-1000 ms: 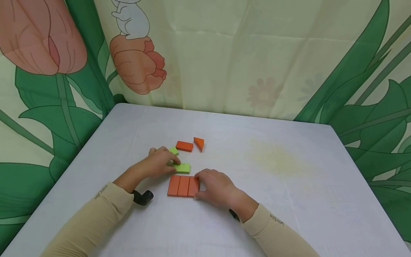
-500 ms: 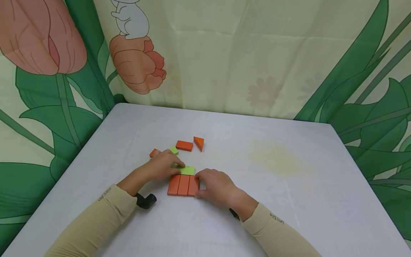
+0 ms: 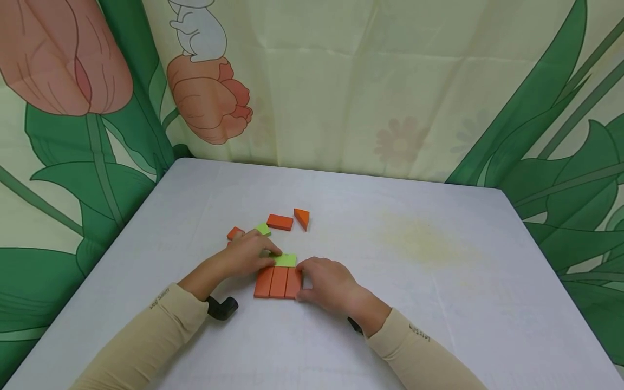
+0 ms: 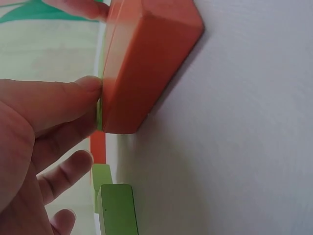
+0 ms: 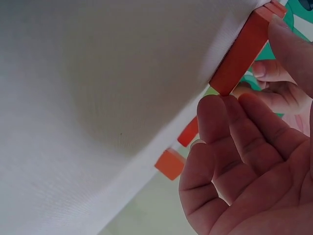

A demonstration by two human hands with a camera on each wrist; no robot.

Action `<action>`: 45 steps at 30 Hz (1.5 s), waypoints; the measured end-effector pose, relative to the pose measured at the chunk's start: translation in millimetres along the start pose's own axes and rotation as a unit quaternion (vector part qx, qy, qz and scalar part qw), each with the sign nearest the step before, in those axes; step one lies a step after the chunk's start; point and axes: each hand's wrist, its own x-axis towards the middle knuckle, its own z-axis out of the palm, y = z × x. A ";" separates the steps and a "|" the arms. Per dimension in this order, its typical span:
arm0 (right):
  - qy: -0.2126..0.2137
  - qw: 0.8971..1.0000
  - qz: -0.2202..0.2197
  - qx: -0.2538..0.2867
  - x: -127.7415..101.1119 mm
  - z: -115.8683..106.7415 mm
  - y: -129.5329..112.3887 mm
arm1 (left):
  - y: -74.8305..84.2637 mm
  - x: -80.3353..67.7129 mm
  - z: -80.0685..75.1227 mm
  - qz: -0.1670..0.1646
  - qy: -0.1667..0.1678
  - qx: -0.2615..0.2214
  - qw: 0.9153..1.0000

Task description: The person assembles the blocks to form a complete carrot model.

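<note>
Green block (image 3: 285, 260) slid over — now touching orange row (image 3: 278, 282).

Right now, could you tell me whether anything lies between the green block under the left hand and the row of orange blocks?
Nothing visible does. The green block lies flush against the far edge of the orange row, with the left hand touching it.
</note>
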 end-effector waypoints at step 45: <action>-0.002 1.000 0.012 -0.002 0.4 1.6 -1.5 | -28.6 -5.6 0.4 -0.082 0.085 -0.010 0.993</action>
